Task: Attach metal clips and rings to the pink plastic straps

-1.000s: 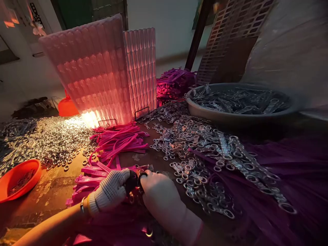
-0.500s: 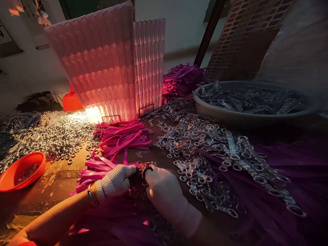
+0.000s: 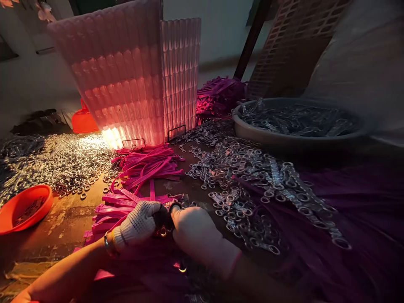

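In the head view, the only one, take directions as on a clock face laid round the spot where the fingers meet, twelve pointing away from the wearer. The left hand (image 3: 137, 225), in a white dotted knit glove, and the right hand (image 3: 197, 229), in a pale plain glove, come together low over the bench (image 3: 74, 214). The fingers of both are bent inward; their tips look black, and I cannot tell whether they are pinched shut or what lies between them. A small metal ring (image 3: 163, 234) shows just below the tips, toward six; another bright ring (image 3: 182, 269) lies farther off at five. Flat magenta straps (image 3: 109, 208) fan out beside the left hand at ten, with a second magenta bundle (image 3: 151, 166) at eleven. Ring-ended silvery links (image 3: 227, 160) spread from one to four, a grey basin (image 3: 240, 126) of similar pieces standing beyond at two. A matching metal heap (image 3: 71, 168) glows at ten; an orange-red dish (image 3: 48, 202) sits at nine. My judgement for this close fingertip work: steady with the left, make small movements with the right, and tilt the piece toward the ten o'clock light, since the meeting point is dim. Keeping the wrist bracelet (image 3: 109, 244) off the straps should prevent snagging.
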The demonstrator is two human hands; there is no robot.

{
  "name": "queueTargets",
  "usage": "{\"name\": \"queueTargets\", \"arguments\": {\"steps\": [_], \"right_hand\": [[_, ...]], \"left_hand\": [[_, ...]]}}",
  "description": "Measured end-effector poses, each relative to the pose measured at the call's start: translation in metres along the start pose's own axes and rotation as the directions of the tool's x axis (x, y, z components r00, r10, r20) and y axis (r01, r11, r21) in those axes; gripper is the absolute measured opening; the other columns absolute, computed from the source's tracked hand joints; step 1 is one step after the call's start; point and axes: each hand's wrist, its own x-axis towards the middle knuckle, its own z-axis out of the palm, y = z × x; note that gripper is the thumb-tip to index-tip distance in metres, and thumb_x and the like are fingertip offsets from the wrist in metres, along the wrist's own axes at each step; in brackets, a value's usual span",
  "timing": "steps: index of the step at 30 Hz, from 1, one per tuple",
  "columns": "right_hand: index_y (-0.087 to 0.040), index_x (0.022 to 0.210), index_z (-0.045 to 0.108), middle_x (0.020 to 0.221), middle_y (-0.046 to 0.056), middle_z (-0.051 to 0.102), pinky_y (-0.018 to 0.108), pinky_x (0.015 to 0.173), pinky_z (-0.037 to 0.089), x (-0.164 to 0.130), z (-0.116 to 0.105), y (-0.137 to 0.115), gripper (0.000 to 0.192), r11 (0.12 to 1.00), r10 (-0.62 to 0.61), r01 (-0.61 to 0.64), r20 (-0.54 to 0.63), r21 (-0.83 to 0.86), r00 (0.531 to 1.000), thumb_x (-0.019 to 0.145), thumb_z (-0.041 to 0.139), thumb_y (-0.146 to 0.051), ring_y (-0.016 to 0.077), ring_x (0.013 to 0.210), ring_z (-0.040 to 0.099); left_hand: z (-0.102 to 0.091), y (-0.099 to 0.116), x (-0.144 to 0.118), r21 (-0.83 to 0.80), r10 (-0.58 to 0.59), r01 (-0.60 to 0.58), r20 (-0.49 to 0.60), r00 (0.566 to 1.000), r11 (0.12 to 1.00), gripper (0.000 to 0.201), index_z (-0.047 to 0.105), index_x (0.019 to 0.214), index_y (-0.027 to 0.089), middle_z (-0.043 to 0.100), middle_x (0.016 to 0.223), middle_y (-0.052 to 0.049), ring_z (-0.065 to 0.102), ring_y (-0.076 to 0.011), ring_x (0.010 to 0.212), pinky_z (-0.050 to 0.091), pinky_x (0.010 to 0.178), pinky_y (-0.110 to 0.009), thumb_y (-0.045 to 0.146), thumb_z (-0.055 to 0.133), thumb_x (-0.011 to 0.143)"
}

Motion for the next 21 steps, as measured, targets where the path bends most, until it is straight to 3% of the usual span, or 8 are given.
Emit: {"name": "queueTargets", "arguments": {"steps": [4,7,10,12,14,17,19,21], "right_hand": [[-0.012,0.093,0.062,0.077,0.015,0.071,0.031,0.058,0.037,-0.002,0.005,-0.002,0.019,0.998,-0.057,0.056,-0.041,-0.033,0.998,0.081,0.047,-0.012,0.0265,0.078,0.070],[-0.013,0.095,0.061,0.081,0.015,0.071,0.031,0.060,0.039,-0.002,-0.002,-0.003,0.019,0.999,-0.028,0.026,-0.067,-0.036,0.997,0.082,0.048,-0.014,0.0257,0.080,0.070],[-0.013,0.101,0.061,0.086,0.014,0.072,0.030,0.059,0.040,-0.003,-0.013,0.001,0.022,0.998,0.041,-0.044,-0.063,-0.048,0.997,0.082,0.049,-0.016,0.0245,0.082,0.070],[-0.015,0.102,0.063,0.086,0.011,0.073,0.028,0.059,0.040,-0.003,-0.020,0.011,0.023,0.996,0.066,-0.068,-0.028,-0.058,0.997,0.082,0.052,-0.018,0.0230,0.080,0.070],[-0.018,0.101,0.066,0.092,0.009,0.074,0.028,0.064,0.042,-0.001,-0.027,0.031,0.022,0.995,0.065,-0.063,0.014,-0.083,0.998,0.082,0.054,-0.019,0.0220,0.086,0.070],[-0.016,0.101,0.070,0.107,0.012,0.072,0.031,0.078,0.043,0.002,-0.030,0.072,0.023,0.984,0.078,-0.065,0.075,-0.164,0.994,0.083,0.055,-0.016,0.0245,0.104,0.065],[-0.015,0.098,0.072,0.105,0.015,0.072,0.034,0.082,0.043,0.003,-0.027,0.100,0.024,0.968,0.121,-0.085,0.145,-0.235,0.982,0.081,0.056,-0.009,0.0276,0.106,0.063],[-0.012,0.096,0.074,0.107,0.018,0.071,0.037,0.083,0.042,0.005,-0.019,0.119,0.027,0.950,0.160,-0.100,0.187,-0.295,0.969,0.080,0.053,-0.003,0.0296,0.108,0.061]], "left_hand": [[-0.010,0.005,0.003,0.090,0.084,-0.091,0.077,0.994,0.992,0.015,0.062,0.071,0.013,0.063,0.069,-0.001,0.051,-0.0108,0.063,0.037,0.056,-0.020,0.017,0.052,0.082],[-0.045,0.008,0.003,0.203,0.141,-0.166,0.134,0.981,0.965,0.017,0.066,0.080,0.014,0.066,0.075,-0.002,0.055,-0.0125,0.068,0.041,0.061,-0.021,0.025,0.055,0.085],[-0.091,0.001,-0.006,0.391,0.071,-0.065,-0.001,0.998,0.918,0.030,0.068,0.077,0.016,0.064,0.067,-0.001,0.051,-0.0125,0.060,0.040,0.057,-0.022,0.041,0.056,0.087],[-0.113,-0.009,-0.016,0.406,-0.016,0.057,-0.102,0.995,0.912,0.028,0.071,0.077,0.017,0.065,0.065,-0.001,0.053,-0.0138,0.059,0.041,0.057,-0.023,0.043,0.063,0.082],[-0.119,-0.021,-0.027,0.264,-0.106,0.168,-0.234,0.966,0.950,0.027,0.074,0.087,0.018,0.067,0.067,-0.002,0.054,-0.0135,0.057,0.041,0.052,-0.021,0.040,0.074,0.072],[-0.101,-0.032,-0.034,-0.235,-0.279,0.215,-0.291,0.915,0.948,0.027,0.072,0.095,0.014,0.057,0.054,0.002,0.038,-0.0068,0.039,0.029,0.037,-0.017,0.032,0.074,0.074],[-0.083,-0.033,-0.027,-0.633,-0.402,0.198,-0.196,0.894,0.748,0.019,0.068,0.092,0.011,0.052,0.053,0.003,0.029,-0.0030,0.035,0.022,0.032,-0.013,0.028,0.066,0.084],[-0.068,-0.029,-0.012,-0.876,-0.477,0.198,-0.041,0.878,0.439,0.019,0.065,0.090,0.008,0.056,0.061,-0.001,0.028,-0.0014,0.036,0.020,0.030,-0.011,0.026,0.058,0.091]]}}
